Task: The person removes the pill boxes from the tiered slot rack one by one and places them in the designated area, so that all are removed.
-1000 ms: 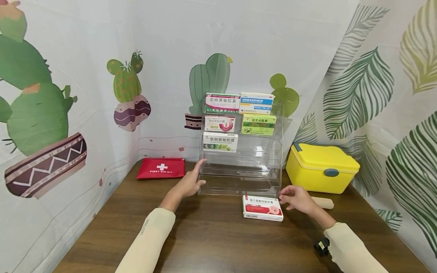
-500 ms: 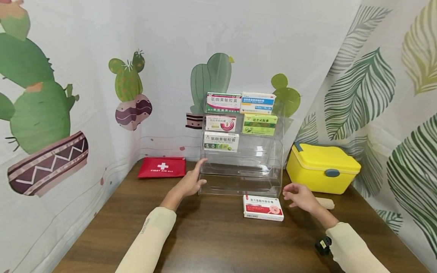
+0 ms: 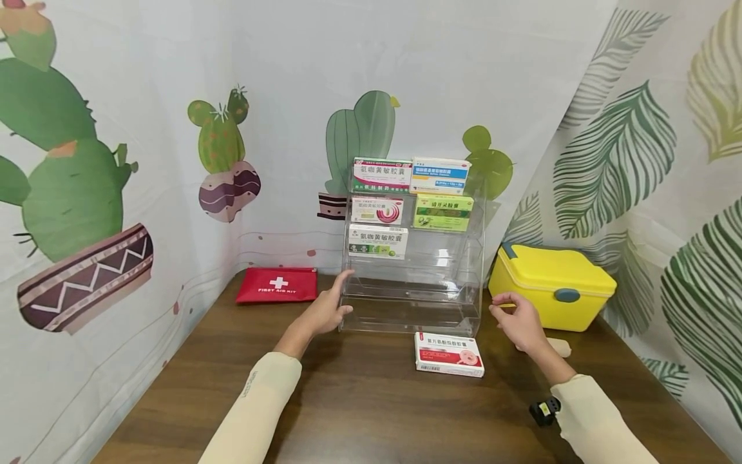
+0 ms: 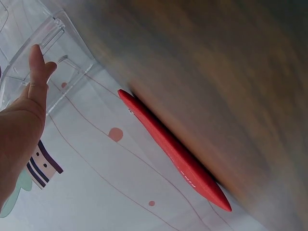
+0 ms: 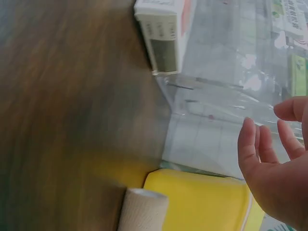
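A clear display rack [image 3: 414, 283] stands on the table with several medicine boxes in its upper tiers, among them a white-and-green box [image 3: 377, 242] and a lime-green box [image 3: 443, 213]. My left hand [image 3: 324, 310] touches the rack's left side, fingers extended against the clear edge; the left wrist view shows the fingers [image 4: 37, 67] there too. To the right of the rack hovers my right hand [image 3: 518, 320], fingers loosely bent and nothing held. A white-and-red medicine box [image 3: 449, 354] lies flat in front of the rack; in the right wrist view its end [image 5: 163, 41] shows.
Left of the rack lies a red first aid pouch [image 3: 277, 285] by the wall. A yellow box with a grey latch [image 3: 547, 287] stands at the back right. In front of it lies a beige roll [image 3: 559, 348], partly behind my right hand.
My right hand has drawn up and away to the right from the white-and-red box. The left hand keeps its place at the rack, and the boxes stay put.
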Demonstrator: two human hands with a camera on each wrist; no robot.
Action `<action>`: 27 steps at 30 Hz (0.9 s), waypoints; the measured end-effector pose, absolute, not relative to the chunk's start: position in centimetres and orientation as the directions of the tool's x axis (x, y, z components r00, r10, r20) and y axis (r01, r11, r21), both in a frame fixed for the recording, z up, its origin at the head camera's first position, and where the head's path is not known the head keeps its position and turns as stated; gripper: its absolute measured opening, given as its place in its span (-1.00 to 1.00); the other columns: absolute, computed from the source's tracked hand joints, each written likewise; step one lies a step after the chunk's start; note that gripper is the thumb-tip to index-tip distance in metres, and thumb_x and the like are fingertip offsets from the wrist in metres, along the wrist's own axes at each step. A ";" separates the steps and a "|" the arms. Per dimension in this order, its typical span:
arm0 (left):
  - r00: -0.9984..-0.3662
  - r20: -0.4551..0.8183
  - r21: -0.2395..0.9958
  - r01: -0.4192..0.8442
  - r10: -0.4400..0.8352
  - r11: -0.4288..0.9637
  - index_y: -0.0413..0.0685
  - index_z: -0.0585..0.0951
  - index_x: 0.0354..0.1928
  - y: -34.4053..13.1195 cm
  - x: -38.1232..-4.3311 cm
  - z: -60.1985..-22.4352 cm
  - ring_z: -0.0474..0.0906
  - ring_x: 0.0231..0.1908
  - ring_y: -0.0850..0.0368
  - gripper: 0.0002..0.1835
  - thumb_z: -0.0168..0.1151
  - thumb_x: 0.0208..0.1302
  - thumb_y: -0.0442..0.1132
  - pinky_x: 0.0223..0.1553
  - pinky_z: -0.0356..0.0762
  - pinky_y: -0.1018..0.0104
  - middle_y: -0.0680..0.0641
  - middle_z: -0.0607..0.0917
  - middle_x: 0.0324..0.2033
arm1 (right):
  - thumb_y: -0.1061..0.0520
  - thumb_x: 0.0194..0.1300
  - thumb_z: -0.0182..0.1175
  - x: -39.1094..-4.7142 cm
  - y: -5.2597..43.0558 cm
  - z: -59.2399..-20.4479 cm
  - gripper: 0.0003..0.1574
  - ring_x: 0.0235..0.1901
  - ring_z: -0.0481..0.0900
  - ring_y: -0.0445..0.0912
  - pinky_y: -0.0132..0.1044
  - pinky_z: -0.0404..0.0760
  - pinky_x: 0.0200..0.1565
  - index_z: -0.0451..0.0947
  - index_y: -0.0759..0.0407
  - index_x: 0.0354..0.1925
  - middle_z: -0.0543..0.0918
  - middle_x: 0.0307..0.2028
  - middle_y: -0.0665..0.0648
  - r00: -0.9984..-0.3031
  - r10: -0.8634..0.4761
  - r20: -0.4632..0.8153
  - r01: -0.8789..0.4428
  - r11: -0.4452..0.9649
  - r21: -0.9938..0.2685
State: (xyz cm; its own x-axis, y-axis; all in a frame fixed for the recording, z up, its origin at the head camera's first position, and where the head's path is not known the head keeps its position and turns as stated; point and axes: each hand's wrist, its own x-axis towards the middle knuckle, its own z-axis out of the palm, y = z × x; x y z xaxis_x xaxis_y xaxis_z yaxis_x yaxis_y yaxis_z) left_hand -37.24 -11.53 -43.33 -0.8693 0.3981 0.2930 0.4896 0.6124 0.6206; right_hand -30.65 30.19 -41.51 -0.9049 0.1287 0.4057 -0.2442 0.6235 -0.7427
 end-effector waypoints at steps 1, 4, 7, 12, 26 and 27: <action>-0.870 0.294 0.621 0.489 0.397 0.612 0.24 -0.02 0.49 -11.5 -37.2 -43.3 0.53 -0.50 0.06 -0.07 0.32 0.28 -0.40 -0.09 0.54 -0.02 -0.13 0.56 -0.53 | 0.26 0.32 0.23 -30.7 30.1 -41.5 -0.76 -0.45 0.62 -0.19 -0.35 0.62 -0.47 0.54 0.42 -0.10 0.61 -0.15 0.37 -0.897 0.140 0.419 -0.254 0.613 -0.748; -0.871 0.295 0.620 0.487 0.392 0.615 0.27 -0.01 0.49 -11.5 -37.3 -43.3 0.54 -0.47 0.04 -0.07 0.32 0.28 -0.40 -0.05 0.54 -0.04 -0.17 0.58 -0.52 | 0.28 0.31 0.23 -30.9 29.6 -41.4 -0.76 -0.40 0.64 -0.21 -0.36 0.63 -0.45 0.55 0.43 -0.10 0.63 -0.15 0.38 -0.881 0.165 0.443 -0.279 0.576 -0.769; -0.869 0.301 0.620 0.491 0.392 0.612 0.26 0.00 0.48 -11.4 -37.3 -43.4 0.56 -0.43 0.01 -0.08 0.32 0.27 -0.41 -0.01 0.53 -0.07 -0.21 0.61 -0.48 | 0.30 0.32 0.23 -31.0 29.0 -41.3 -0.75 -0.37 0.62 -0.28 -0.37 0.64 -0.44 0.56 0.43 -0.07 0.64 -0.12 0.39 -0.869 0.151 0.472 -0.322 0.552 -0.769; -0.880 0.284 0.631 0.471 0.381 0.616 0.32 0.00 0.48 -11.4 -37.4 -43.5 0.56 -0.43 0.03 -0.07 0.33 0.28 -0.39 -0.03 0.53 -0.05 -0.16 0.60 -0.48 | 0.38 0.30 0.21 -29.8 26.5 -39.2 -0.76 -0.37 0.63 -0.14 -0.40 0.62 -0.45 0.56 0.51 -0.07 0.66 -0.15 0.45 -0.839 0.097 0.535 -0.417 0.515 -0.749; -0.884 0.282 0.647 0.462 0.372 0.607 0.34 0.00 0.48 -11.4 -37.3 -43.3 0.58 -0.25 -0.06 -0.07 0.32 0.28 -0.39 0.02 0.51 -0.11 -0.40 0.63 -0.10 | 0.43 0.26 0.24 -31.1 23.0 -37.6 -0.72 -0.35 0.69 0.09 -0.38 0.61 -0.52 0.59 0.52 -0.04 0.68 -0.15 0.49 -0.800 0.025 0.600 -0.531 0.437 -0.726; -0.886 0.278 0.651 0.459 0.372 0.605 0.34 0.00 0.48 -11.4 -37.3 -43.3 0.58 -0.26 -0.06 -0.07 0.32 0.28 -0.40 0.01 0.51 -0.12 -0.39 0.63 -0.11 | 0.42 0.27 0.25 -31.5 22.9 -37.8 -0.72 -0.34 0.69 0.11 -0.38 0.61 -0.52 0.59 0.50 -0.03 0.67 -0.14 0.49 -0.804 0.028 0.594 -0.527 0.432 -0.732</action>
